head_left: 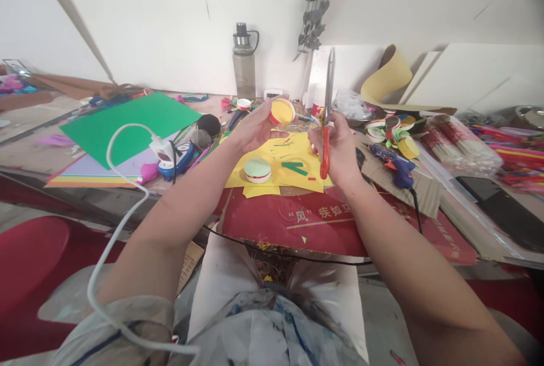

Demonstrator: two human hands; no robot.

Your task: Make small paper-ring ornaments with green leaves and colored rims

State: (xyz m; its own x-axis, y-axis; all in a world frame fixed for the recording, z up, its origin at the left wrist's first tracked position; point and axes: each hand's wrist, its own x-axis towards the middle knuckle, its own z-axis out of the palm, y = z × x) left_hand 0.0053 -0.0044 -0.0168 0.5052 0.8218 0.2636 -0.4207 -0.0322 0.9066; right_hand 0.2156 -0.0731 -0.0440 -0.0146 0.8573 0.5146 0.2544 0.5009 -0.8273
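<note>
My left hand is closed on a small round paper piece, yellow inside with a white and red rim, tilted toward me above the table. In my right hand is a pair of scissors with red handles, its blades pointing up. Below both hands lies yellow paper with green strips and thin paper scraps on it. A round disc with a pale green top and white and red side rests on the yellow paper, beneath my left hand.
A red board covers the table's front. Green sheets, a power strip and its white cable are left. A water bottle stands behind. To the right are a glue gun, a phone and pipe cleaners.
</note>
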